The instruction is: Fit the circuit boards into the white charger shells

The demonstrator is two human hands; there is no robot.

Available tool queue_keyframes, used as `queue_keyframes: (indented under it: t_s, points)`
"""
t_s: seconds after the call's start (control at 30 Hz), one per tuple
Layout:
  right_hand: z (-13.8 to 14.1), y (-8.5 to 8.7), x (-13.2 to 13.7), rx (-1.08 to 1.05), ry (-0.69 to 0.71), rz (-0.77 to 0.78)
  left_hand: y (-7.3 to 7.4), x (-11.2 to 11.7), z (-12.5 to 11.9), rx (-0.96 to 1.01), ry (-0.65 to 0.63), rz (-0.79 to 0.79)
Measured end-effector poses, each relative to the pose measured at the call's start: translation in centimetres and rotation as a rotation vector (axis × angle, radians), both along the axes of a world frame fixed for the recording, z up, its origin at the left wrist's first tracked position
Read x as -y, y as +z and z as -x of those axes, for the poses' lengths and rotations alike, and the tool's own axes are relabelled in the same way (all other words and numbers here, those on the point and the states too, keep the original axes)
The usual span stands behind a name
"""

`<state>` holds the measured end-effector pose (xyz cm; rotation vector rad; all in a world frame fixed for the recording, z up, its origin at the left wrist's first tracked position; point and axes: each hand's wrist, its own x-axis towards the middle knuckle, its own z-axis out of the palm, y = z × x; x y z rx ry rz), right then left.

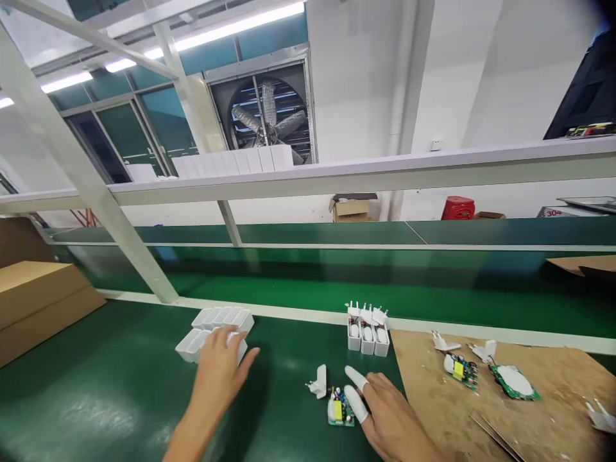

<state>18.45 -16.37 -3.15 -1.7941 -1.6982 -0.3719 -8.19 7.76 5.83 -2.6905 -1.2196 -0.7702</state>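
Observation:
My left hand (220,366) reaches over two rows of white plastic cases (222,317), its thumb spread to the right; whether the fingertips touch a case is hidden. My right hand (385,410) has white finger cots on two fingers, which are apart. Beside those fingertips, on the green surface, lies a green circuit board (341,410) with a yellow component. A white plug piece with pins (318,382) is just behind it. Farther back stand three white cases (367,339) with plug pieces on top and parts inside.
A brown board (543,436) at right carries circuit boards (461,371), white plug pieces (484,351) and metal tweezers (498,438). Cardboard boxes (43,301) stand at left. A white post (120,231) rises from the bench's back edge, with a green belt (298,289) behind.

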Motion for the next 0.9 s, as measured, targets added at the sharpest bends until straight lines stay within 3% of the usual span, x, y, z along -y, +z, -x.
queue_keyframes:
  t_s: [0.07,0.13,0.2,0.3,0.4,0.57,0.7,0.9]
  points:
    - [0.3,0.5,0.1,-0.079,-0.041,0.031,-0.9,-1.2,1.6,-0.053,0.167,-0.066]
    - [0.4,1.5,0.2,-0.123,-0.001,0.010,-1.8,-1.7,2.3,-0.028,0.188,-0.010]
    - [0.6,2.8,0.4,-0.113,0.119,0.048,-2.3,-1.6,2.0,0.035,0.115,0.076]
    - [1.1,4.2,0.7,-0.069,0.294,0.237,-2.6,-0.8,-0.1,0.071,-0.059,0.196]
    - [2.0,4.6,0.8,-0.098,0.319,0.329,-2.7,0.8,-3.4,0.068,-0.255,0.334]
    - [2.2,4.2,0.3,-0.135,0.304,0.339,-2.6,3.3,-8.7,0.049,-0.484,0.528]
    - [1.2,4.8,0.8,-0.154,0.257,0.378,-3.1,4.1,-10.5,0.073,-0.553,0.641]
    - [0.0,4.5,1.2,-0.222,0.306,0.306,-5.2,3.9,-10.5,0.159,-0.532,0.790]
